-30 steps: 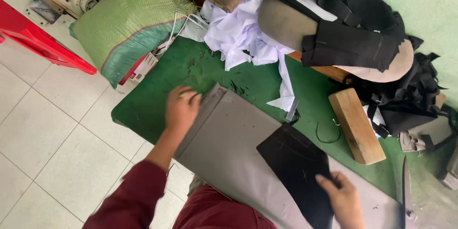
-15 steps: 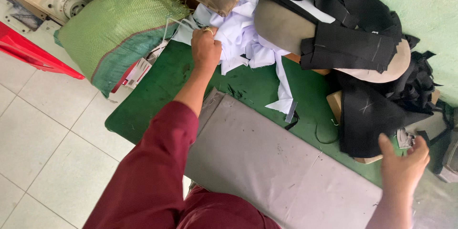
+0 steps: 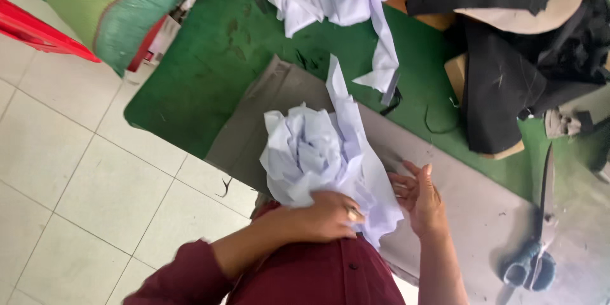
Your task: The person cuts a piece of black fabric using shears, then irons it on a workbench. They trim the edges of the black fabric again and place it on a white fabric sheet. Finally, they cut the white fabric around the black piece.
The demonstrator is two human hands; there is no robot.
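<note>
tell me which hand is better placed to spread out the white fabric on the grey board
Right, probably. The left hand already grips the crumpled white fabric, while the right hand is open beside its hanging edge, fingers free, just over the grey board.

The grey sheet of material (image 3: 470,216) lay bare to the right of the crumpled white fabric bundle (image 3: 318,152), leaving open room there. Farther right, long dark shears (image 3: 540,241) blocked the edge. Beyond, black fabric pieces (image 3: 502,95) and white scraps (image 3: 330,0) crowded the green mat (image 3: 210,70).
</note>
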